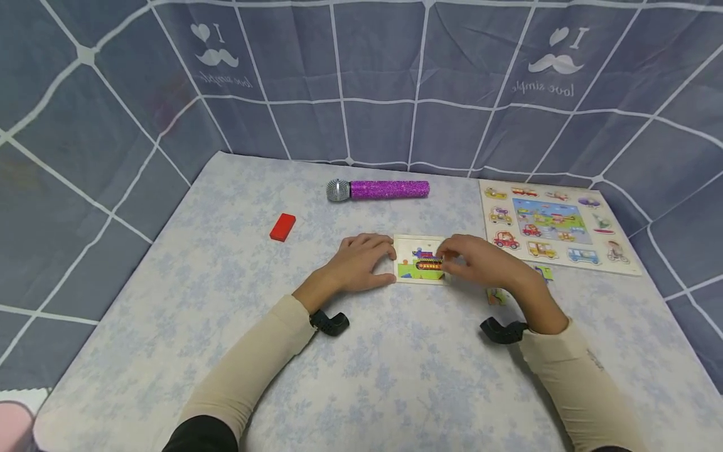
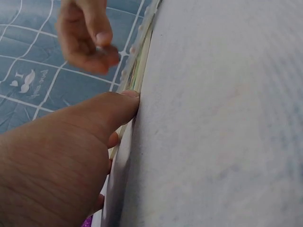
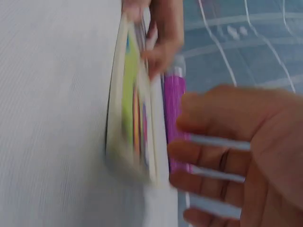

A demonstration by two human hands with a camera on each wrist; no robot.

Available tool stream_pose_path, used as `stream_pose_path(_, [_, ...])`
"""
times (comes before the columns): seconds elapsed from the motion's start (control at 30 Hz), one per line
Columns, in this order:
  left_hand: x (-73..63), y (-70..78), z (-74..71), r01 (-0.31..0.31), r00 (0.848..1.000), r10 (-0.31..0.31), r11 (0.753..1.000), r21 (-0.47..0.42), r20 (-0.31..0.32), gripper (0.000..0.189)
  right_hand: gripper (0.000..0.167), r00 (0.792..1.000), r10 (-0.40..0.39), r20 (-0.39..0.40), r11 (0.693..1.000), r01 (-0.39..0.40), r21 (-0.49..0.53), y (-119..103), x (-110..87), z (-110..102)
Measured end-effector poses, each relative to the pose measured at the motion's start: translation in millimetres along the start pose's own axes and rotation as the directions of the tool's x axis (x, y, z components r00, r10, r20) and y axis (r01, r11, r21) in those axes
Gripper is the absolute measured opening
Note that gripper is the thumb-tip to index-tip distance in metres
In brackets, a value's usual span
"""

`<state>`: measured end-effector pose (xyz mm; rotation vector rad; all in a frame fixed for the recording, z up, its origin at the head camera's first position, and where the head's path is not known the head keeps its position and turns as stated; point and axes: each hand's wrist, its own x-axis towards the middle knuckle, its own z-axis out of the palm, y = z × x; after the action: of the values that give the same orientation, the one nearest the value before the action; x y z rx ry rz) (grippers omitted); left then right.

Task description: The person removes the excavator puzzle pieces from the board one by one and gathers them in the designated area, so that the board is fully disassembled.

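A small framed jigsaw puzzle (image 1: 420, 259) with a tracked-vehicle picture lies flat on the table in the head view. My left hand (image 1: 361, 263) holds its left edge. The left wrist view shows the thumb (image 2: 124, 105) against the frame's side, with other fingertips partly hidden behind it. Over the puzzle's right end is my right hand (image 1: 480, 260), fingers loosely bent. In the right wrist view that hand (image 3: 246, 146) appears apart from the puzzle (image 3: 132, 104), and nothing shows between its fingers. Two loose puzzle pieces, one nearer (image 1: 497, 296) and one farther (image 1: 544, 273), lie by the right wrist, partly covered.
A larger vehicle-picture board (image 1: 565, 251) lies at the right. Behind the puzzle rests a purple glittery microphone (image 1: 390, 189). A red block (image 1: 282, 227) sits to the left. A tiled-pattern cloth (image 1: 378, 132) hangs along the table's back edge.
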<state>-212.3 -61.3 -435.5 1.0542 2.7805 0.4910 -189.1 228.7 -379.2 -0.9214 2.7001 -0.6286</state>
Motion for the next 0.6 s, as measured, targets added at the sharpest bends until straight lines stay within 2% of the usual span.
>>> stream_pose_path(0.1, [0.7,1.6,0.4,-0.006,1.0,0.006,1.0,0.001,-0.002,0.04,0.032,1.0,-0.001,0.016,0.996,0.003,-0.088,-13.6,21.1,6.5])
stream_pose_path(0.2, [1.7,1.9,-0.3,-0.02,1.0,0.02,1.0,-0.006,-0.006,0.04,0.039,0.998,0.054,0.025,0.98,-0.048,-0.193,-21.1,34.1,11.3])
stream_pose_path(0.27, [2.0,2.4,-0.1,-0.024,1.0,0.024,1.0,-0.007,-0.005,0.04,0.043,0.995,0.1,0.026,0.971,-0.091,-0.222,-20.9,37.1,14.2])
stream_pose_path(0.37, [1.5,2.3,0.5,-0.012,1.0,0.012,1.0,0.009,-0.003,0.04,0.043,0.991,0.13,0.02,0.972,-0.123,-0.202,-17.2,38.4,17.6])
stream_pose_path(0.6, [-0.8,0.2,0.4,0.001,1.0,-0.001,1.0,0.011,0.004,0.042,0.038,0.992,0.126,0.001,0.984,-0.125,-0.124,-12.4,42.6,20.8])
